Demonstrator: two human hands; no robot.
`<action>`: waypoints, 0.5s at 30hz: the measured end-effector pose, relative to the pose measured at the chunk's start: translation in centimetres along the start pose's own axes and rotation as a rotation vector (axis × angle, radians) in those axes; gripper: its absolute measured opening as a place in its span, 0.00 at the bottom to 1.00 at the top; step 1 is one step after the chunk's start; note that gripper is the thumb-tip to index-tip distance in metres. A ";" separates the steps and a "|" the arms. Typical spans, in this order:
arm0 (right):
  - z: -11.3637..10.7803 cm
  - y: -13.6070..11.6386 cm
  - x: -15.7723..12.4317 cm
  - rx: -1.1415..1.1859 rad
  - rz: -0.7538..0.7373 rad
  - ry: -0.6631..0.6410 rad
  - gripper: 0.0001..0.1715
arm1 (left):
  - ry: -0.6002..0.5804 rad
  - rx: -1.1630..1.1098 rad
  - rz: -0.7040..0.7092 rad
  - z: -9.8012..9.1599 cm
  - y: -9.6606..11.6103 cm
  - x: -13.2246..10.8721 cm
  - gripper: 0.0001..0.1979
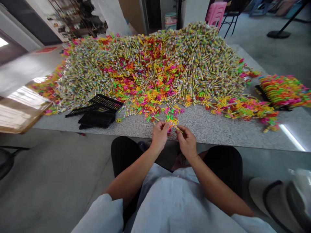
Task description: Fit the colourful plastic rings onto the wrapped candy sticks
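Observation:
At the table's front edge, my left hand (160, 135) is closed in a pinch on small plastic pieces, among them a yellow looped top (174, 122). Close beside it, my right hand (187, 141) pinches the end of a slim yellow-labelled tube (179, 129). Whether the tube and the looped top are joined, I cannot tell. Pink and orange bits show between the two hands. Just beyond my fingers lies a small cluster of green and pink tops (170, 113). Behind it rises a wide heap of similar tubes (204, 58) with bright plastic tops.
Black plastic racks (97, 119) lie stacked to the left on the speckled table (136, 129). A black tray filled with colourful-topped tubes (283, 89) stands at the right. Loose tubes (243, 106) spread before it. Pink stools (215, 13) are behind the table.

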State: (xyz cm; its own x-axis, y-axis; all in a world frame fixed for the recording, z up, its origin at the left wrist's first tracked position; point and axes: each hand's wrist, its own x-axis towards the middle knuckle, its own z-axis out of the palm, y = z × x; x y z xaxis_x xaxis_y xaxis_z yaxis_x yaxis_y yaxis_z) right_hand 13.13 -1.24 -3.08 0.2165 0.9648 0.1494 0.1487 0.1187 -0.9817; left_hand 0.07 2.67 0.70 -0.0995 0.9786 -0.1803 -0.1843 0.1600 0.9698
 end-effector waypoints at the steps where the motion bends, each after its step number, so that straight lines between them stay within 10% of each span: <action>1: 0.0 -0.1 0.0 0.010 0.007 -0.004 0.18 | -0.004 0.010 0.008 0.0 -0.1 0.0 0.15; 15: -0.9 0.0 0.2 0.155 0.026 -0.173 0.16 | -0.032 0.041 0.005 -0.2 -0.3 0.1 0.14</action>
State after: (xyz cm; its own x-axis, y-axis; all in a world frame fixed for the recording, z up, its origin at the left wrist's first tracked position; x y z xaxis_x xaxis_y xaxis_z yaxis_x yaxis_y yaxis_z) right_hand 14.08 -1.23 -2.94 0.0479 0.9922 0.1148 -0.0075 0.1152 -0.9933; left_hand -0.10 2.73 0.35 -0.0685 0.9829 -0.1710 -0.1435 0.1599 0.9767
